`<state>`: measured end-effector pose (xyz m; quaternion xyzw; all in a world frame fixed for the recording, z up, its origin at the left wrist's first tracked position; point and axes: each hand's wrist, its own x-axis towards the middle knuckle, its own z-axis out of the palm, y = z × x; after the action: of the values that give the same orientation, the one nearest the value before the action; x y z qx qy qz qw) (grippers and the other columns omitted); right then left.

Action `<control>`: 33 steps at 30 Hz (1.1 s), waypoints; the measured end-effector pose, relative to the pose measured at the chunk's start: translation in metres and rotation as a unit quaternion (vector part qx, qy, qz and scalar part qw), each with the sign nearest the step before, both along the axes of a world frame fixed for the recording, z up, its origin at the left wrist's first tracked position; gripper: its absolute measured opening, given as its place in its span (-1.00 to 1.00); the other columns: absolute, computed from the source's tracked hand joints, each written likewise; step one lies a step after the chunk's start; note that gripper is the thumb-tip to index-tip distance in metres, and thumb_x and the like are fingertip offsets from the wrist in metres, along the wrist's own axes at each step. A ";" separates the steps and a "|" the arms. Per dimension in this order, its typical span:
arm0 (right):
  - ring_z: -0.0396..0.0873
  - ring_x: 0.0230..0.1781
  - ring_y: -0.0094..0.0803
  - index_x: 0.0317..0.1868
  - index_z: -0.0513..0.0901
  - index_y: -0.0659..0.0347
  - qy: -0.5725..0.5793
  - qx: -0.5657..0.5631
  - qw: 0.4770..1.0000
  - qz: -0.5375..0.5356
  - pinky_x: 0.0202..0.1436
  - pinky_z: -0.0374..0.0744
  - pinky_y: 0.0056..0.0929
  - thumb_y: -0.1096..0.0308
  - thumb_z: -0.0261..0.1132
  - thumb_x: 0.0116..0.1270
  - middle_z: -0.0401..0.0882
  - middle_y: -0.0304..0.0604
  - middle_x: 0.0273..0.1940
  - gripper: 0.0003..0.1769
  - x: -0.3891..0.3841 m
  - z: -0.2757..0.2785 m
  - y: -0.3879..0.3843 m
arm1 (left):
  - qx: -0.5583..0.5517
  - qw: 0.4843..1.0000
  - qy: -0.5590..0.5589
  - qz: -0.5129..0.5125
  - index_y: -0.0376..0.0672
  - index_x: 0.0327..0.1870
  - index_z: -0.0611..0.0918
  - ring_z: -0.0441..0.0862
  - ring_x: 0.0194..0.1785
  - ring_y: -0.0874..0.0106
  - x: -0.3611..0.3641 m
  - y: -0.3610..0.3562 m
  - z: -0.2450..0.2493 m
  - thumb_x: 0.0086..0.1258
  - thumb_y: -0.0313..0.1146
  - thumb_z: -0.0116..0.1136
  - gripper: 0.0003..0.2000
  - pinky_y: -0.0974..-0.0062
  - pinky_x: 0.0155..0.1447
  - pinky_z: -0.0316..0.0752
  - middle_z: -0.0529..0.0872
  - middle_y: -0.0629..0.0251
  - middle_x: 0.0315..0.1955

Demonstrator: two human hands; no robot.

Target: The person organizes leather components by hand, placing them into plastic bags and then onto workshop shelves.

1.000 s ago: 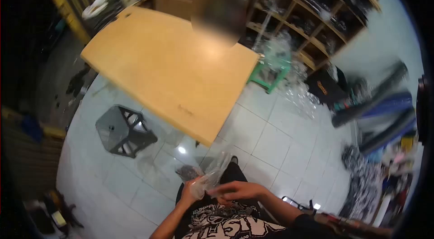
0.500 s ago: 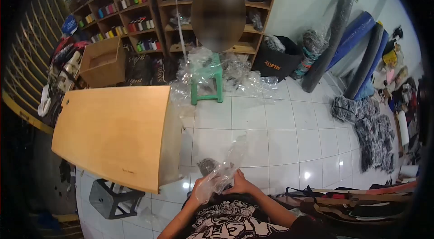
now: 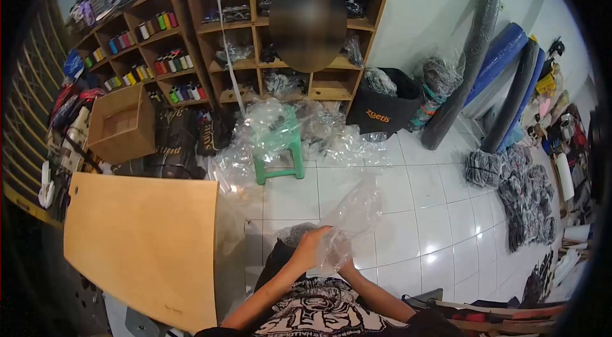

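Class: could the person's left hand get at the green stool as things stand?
Probably not: the left hand grips the plastic bag, and the green stool stands across open floor tiles, seemingly beyond reach.

Clear, crinkled plastic bag point(image 3: 354, 216), thin and see-through, held above the lap, lower end bunched in the left hand point(image 3: 310, 244), free end rising tilted toward the upper right over the white floor tiles, dark grey bundle point(image 3: 292, 233) just beside its lower left edge.

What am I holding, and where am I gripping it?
A clear plastic bag, gripped at its lower end by the left hand; the right hand is underneath, mostly hidden.
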<state>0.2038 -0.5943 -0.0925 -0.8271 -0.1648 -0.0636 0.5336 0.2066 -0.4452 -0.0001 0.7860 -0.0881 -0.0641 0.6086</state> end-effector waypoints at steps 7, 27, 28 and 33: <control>0.66 -0.23 -0.11 -0.15 0.63 0.36 0.093 0.079 0.989 -0.087 -0.14 0.58 -0.28 0.37 0.31 0.03 0.69 0.03 -0.28 -0.66 0.147 0.002 0.008 | 0.059 0.996 -0.059 -0.027 -0.16 0.22 0.43 0.47 0.23 0.15 0.140 0.069 0.012 0.15 -0.39 0.28 -0.45 0.35 0.22 0.40 0.54 0.05 0.15; 0.59 -0.16 -0.01 0.15 0.39 0.26 0.535 0.268 0.754 -0.272 -0.21 0.67 0.04 0.13 0.16 0.39 0.52 0.07 -0.06 -0.54 0.693 -0.140 -0.043 | 0.285 0.832 0.360 0.312 -0.28 0.04 0.56 0.69 -0.15 0.12 0.256 0.195 -0.209 0.20 -0.30 0.19 -0.61 0.25 -0.02 0.54 0.71 -0.03 -0.25; 0.59 -0.12 0.00 0.17 0.38 0.24 0.537 0.272 0.747 -0.282 -0.18 0.67 0.04 0.14 0.14 0.41 0.51 0.07 -0.01 -0.55 0.724 -0.163 -0.043 | 0.243 0.821 0.410 0.315 -0.27 0.04 0.57 0.69 -0.16 0.11 0.251 0.185 -0.223 0.20 -0.29 0.20 -0.60 0.26 -0.02 0.55 0.72 -0.03 -0.27; 0.58 -0.06 -0.07 0.17 0.39 0.14 0.507 0.427 0.690 -0.290 -0.08 0.68 -0.08 0.12 0.07 0.46 0.51 -0.02 0.06 -0.61 0.866 -0.238 -0.011 | 0.181 0.781 0.523 0.289 -0.25 0.06 0.58 0.70 -0.17 0.13 0.305 0.128 -0.212 0.21 -0.25 0.19 -0.59 0.28 -0.04 0.56 0.73 -0.01 -0.30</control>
<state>1.0698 -0.6055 -0.3309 -0.4234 0.4239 0.1504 0.7864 0.5118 -0.3171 -0.2122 0.7159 0.4885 -0.3012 0.3978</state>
